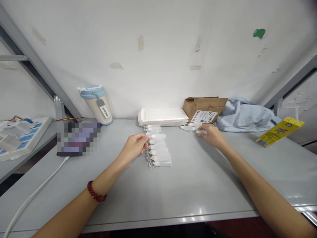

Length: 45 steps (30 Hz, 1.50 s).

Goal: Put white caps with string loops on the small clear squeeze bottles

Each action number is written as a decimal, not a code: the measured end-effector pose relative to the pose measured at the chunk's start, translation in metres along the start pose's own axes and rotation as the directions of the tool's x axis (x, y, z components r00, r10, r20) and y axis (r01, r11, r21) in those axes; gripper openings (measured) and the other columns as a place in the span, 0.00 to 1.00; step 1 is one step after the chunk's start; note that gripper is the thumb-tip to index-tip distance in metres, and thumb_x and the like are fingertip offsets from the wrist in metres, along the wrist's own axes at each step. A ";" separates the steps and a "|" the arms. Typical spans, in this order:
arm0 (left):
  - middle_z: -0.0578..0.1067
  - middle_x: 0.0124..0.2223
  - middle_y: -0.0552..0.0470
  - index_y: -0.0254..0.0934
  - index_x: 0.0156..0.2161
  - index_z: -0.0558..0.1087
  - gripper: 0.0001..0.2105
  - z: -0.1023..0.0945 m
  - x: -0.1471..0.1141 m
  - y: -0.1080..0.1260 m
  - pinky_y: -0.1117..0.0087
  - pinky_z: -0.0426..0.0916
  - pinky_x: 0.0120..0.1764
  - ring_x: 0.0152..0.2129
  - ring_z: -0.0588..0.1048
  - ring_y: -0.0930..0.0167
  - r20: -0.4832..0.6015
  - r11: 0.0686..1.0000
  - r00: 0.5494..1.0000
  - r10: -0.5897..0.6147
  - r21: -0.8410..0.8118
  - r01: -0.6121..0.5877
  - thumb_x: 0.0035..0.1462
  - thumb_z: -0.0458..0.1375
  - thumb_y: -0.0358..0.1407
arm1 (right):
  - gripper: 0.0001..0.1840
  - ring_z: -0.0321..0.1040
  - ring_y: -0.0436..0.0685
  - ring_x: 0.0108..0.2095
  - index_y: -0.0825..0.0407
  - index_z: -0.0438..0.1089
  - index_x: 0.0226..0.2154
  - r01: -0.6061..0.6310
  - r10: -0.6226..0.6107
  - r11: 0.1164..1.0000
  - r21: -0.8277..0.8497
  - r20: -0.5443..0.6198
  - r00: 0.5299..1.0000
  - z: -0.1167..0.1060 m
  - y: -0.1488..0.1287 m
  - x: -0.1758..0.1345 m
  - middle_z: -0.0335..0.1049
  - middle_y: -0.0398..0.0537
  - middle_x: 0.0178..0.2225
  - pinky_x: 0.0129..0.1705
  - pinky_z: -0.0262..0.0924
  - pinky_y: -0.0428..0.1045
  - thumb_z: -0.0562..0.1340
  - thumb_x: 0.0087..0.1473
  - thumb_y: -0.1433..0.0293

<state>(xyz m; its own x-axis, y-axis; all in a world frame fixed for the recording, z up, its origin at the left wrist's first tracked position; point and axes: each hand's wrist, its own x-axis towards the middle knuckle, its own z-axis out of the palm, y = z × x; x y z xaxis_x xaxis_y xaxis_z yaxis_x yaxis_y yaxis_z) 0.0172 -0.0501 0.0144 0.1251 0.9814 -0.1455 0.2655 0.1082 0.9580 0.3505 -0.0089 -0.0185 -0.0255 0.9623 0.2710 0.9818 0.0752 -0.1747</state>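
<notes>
A column of several small translucent white bottles (159, 151) with thin cord loops lies on the grey table (188, 185). My left hand (135, 145) is closed at the left side of this column, its thumb and finger pinched at the capped end of one bottle (158, 136). To the right, a smaller group of similar bottles (192, 125) lies beside a cardboard box. The fingers of my right hand (210, 134) are closed on a white bottle (201, 132) at the edge of that group; its far end is partly covered.
Along the wall stand a tumbler (97, 107), a stack of flat white cartons (164, 115), the cardboard box (205, 107) and a light blue cloth (244, 114). A yellow drink carton (279, 131) leans at right. On the left are a phone (80, 138), its white cable (37, 190) and a power strip (27, 135).
</notes>
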 end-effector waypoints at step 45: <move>0.70 0.22 0.54 0.34 0.28 0.70 0.19 -0.006 0.013 -0.014 0.73 0.57 0.22 0.16 0.62 0.74 -0.091 0.946 0.989 0.117 0.313 -0.083 0.53 0.48 0.49 | 0.10 0.65 0.53 0.30 0.52 0.71 0.29 -0.011 -0.097 0.782 0.623 0.139 0.986 -0.039 -0.081 -0.033 0.72 0.45 0.32 0.34 0.59 0.48 0.58 0.48 0.63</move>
<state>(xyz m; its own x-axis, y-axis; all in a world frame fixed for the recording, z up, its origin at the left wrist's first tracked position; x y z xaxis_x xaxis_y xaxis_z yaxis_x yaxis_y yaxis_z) 0.0094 -0.0384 0.0005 0.0674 0.9977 -0.0091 0.5398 -0.0288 0.8413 0.2791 -0.0568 0.0240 -0.1465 0.9773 0.1527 0.6511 0.2115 -0.7289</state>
